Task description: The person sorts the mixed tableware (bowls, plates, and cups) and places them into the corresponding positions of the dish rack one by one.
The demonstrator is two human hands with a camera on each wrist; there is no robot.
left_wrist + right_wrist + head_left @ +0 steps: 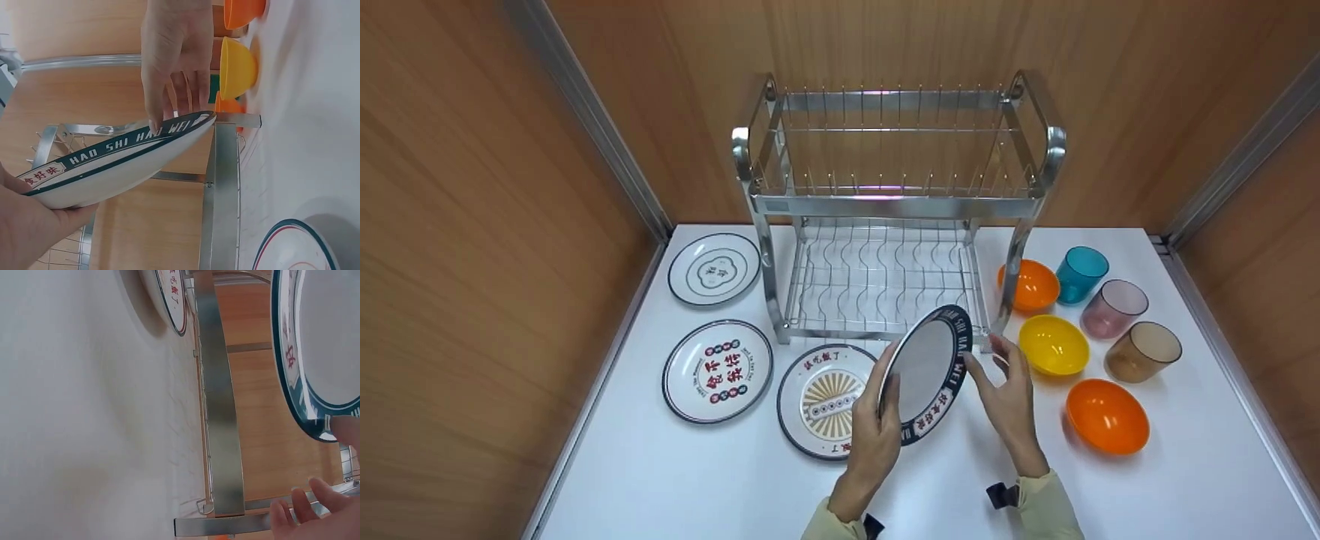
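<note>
A white plate with a dark lettered rim (952, 386) is held up on its edge, tilted, above the table in front of the rack. My left hand (874, 439) grips its left side, the thumb on the front face and the fingers behind. At the opposite rim is my right hand (1009, 409), its thumb tip touching the lettering and its other fingers spread apart from the plate, as the right wrist view shows. Below and to the left lies a plate with a gold sunburst (832, 409), partly hidden by the left hand.
Behind the hands stands a two-tier metal dish rack (896, 206). On the left lie a red-lettered plate (718, 371) and a plate with a grey emblem (714, 268). To the right are orange bowls (1108, 416), a yellow bowl (1054, 345) and blue, pink and amber cups (1144, 352).
</note>
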